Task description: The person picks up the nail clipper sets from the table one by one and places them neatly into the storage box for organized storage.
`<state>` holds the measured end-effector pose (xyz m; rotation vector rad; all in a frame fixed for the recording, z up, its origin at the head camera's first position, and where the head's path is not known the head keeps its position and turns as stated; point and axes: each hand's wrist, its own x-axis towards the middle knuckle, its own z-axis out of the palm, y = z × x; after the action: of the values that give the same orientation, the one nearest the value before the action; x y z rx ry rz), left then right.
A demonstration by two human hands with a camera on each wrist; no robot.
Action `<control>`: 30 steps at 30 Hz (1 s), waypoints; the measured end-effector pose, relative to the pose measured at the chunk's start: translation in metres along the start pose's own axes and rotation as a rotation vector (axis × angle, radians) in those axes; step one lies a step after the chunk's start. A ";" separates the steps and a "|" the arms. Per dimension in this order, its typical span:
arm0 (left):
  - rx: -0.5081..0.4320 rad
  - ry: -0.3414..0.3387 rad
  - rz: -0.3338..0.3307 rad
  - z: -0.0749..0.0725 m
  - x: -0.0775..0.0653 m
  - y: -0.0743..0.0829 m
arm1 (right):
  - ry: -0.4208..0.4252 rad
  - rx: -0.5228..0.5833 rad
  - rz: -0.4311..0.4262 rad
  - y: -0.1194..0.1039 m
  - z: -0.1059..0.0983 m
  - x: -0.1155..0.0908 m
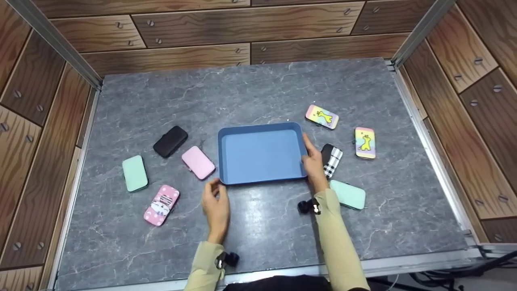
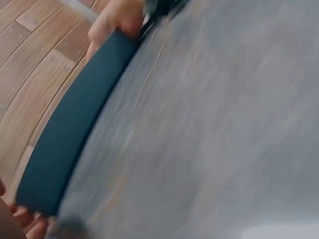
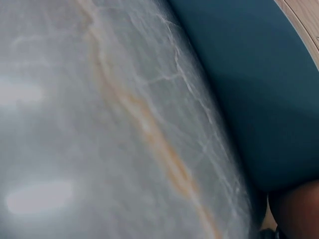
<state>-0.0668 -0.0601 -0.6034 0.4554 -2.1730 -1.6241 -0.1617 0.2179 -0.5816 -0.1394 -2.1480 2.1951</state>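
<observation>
A shallow blue tray with raised walls sits in the middle of the grey marbled table. On its right side, my right hand grips the wall, thumb at the rim and a finger along the outside. My left hand is by the near left corner, fingers loosely bent, fingertips at or touching the corner. In the left wrist view, fingertips show just below the tray's end wall. The right wrist view has the outer wall close up, with part of a finger below it.
Left of the tray lie a black case, a pink case, a mint case and a pink cartoon case. To the right are two giraffe cases, a black-and-white checked case and another mint case. Wood-patterned panels surround the table.
</observation>
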 end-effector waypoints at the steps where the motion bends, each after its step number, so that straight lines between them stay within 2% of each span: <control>1: 0.040 0.018 0.035 -0.003 0.007 0.001 | 0.000 -0.001 0.001 0.000 0.000 0.000; 4: 0.155 0.074 0.129 -0.011 0.030 0.005 | 0.001 0.000 -0.001 0.000 0.000 0.000; 6: 0.251 0.097 0.158 -0.017 0.045 0.007 | 0.002 0.000 -0.007 0.000 0.000 0.000; 9: 0.370 0.105 0.148 -0.022 0.062 0.009 | -0.002 0.011 -0.025 0.000 0.000 -0.001; 12: 0.457 0.095 0.114 -0.025 0.073 0.007 | -0.002 0.016 -0.029 0.001 0.001 -0.001; 17: 0.513 0.070 0.062 -0.026 0.080 -0.001 | -0.001 -0.004 -0.009 0.001 0.001 -0.001; 23: 0.533 0.066 0.010 -0.025 0.084 -0.005 | 0.001 -0.040 -0.003 0.000 0.001 -0.001; 30: 0.623 0.002 -0.121 -0.020 0.091 -0.002 | 0.006 -0.005 -0.015 0.005 0.001 0.002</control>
<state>-0.1366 -0.1210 -0.5898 0.7696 -2.6701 -0.9579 -0.1638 0.2173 -0.5869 -0.1295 -2.1447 2.1788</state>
